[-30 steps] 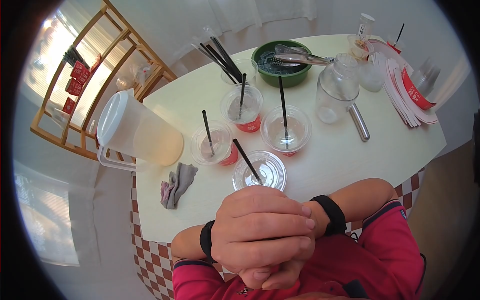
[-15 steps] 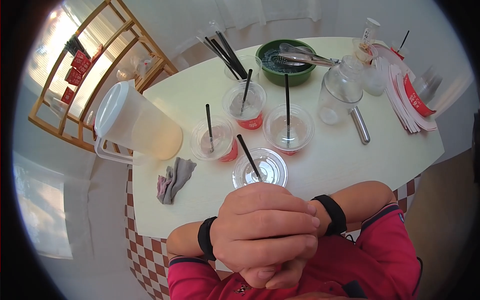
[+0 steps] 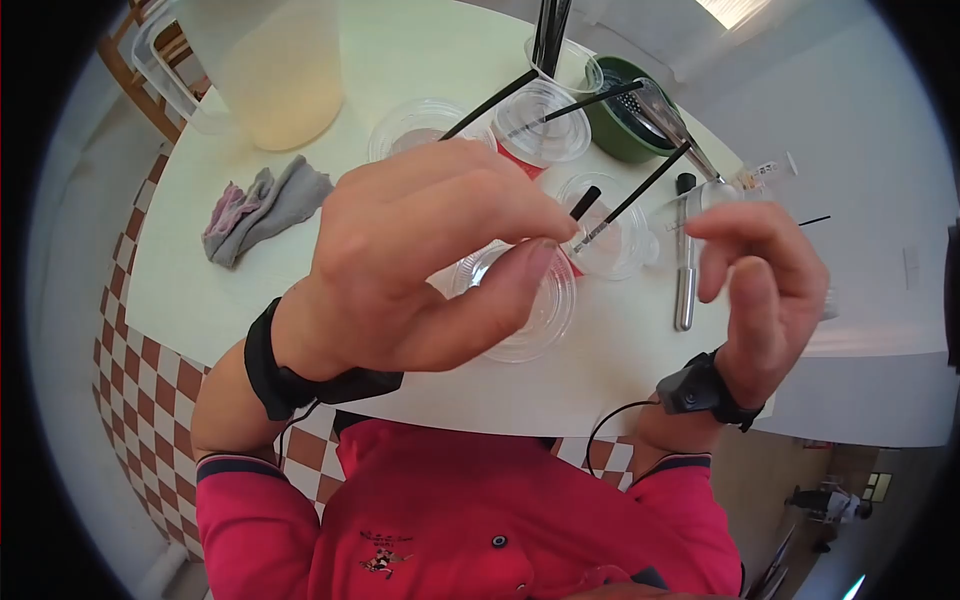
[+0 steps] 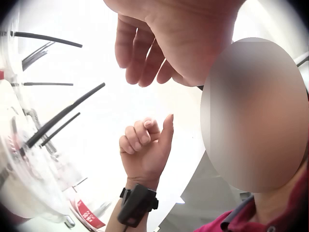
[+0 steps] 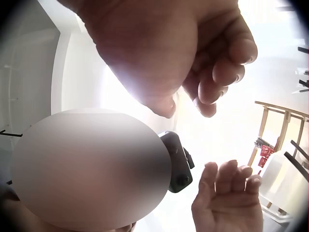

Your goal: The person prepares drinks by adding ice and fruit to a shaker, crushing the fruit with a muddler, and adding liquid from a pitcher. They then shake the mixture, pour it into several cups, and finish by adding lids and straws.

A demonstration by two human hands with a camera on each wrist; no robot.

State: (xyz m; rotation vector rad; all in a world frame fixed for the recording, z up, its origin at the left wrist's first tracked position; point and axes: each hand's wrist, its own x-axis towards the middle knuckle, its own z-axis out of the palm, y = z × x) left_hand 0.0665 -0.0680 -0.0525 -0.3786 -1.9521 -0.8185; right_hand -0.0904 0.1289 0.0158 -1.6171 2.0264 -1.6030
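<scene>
Raised over the table's front, my left hand (image 3: 420,260) holds nothing, its thumb and index fingertips close together in the head view. They overlap the area beside the black straw (image 3: 587,203) of the nearest lidded clear cup (image 3: 545,325). To the right, my right hand (image 3: 770,290) is lifted with loosely bent fingers and an empty palm, near a steel rod (image 3: 685,290). In the left wrist view, the left hand's fingers (image 4: 140,58) hang loosely. More lidded cups with black straws stand beyond: one right (image 3: 620,240), one behind (image 3: 550,125), one left (image 3: 420,120), partly hidden.
A pitcher (image 3: 270,80) of pale liquid stands at the back left, with a crumpled grey cloth (image 3: 265,210) in front. Behind the cups are a cup of straws (image 3: 560,65) and a green basin (image 3: 615,135) with metal utensils. Another person (image 3: 828,503) appears far off.
My hands were clasped together before the nearest cup; now they are apart, left hand over the cups and right hand off to the right. The head view has tilted down and turned.
</scene>
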